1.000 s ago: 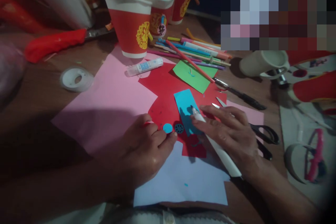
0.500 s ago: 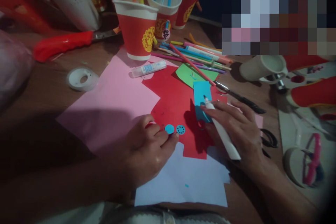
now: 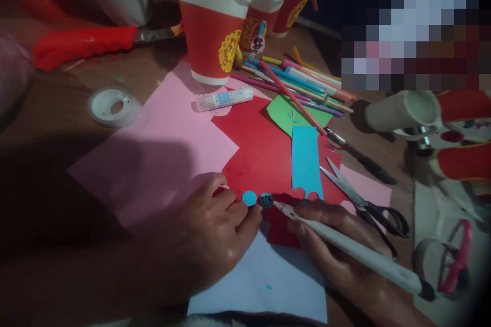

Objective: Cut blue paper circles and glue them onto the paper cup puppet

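Observation:
My right hand (image 3: 345,240) grips a white marker (image 3: 356,245), its tip at the edge of a small blue paper circle with black dots (image 3: 266,200). Beside it lies a plain blue circle (image 3: 249,197). My left hand (image 3: 217,225) rests on the papers with curled fingers, its thumb tip close against the dotted circle. Whatever may be under those fingers is hidden. Beneath the circles is red paper (image 3: 253,158), partly over white paper (image 3: 261,286). A blue paper strip (image 3: 306,156) with rounded cut-outs lies just beyond my right hand.
Scissors (image 3: 362,202) lie spread to the right, near a black-handled cutter (image 3: 364,158). Pink paper (image 3: 161,133), a glue stick (image 3: 226,98), a tape roll (image 3: 113,106) and green paper (image 3: 284,115) surround the work. Red paper cups (image 3: 209,30) and several pens (image 3: 299,79) stand or lie behind.
My right hand has moved down and left from the blue strip, bringing the marker tip to the dotted circle. The scissors now show fully. My left hand stays nearly in place.

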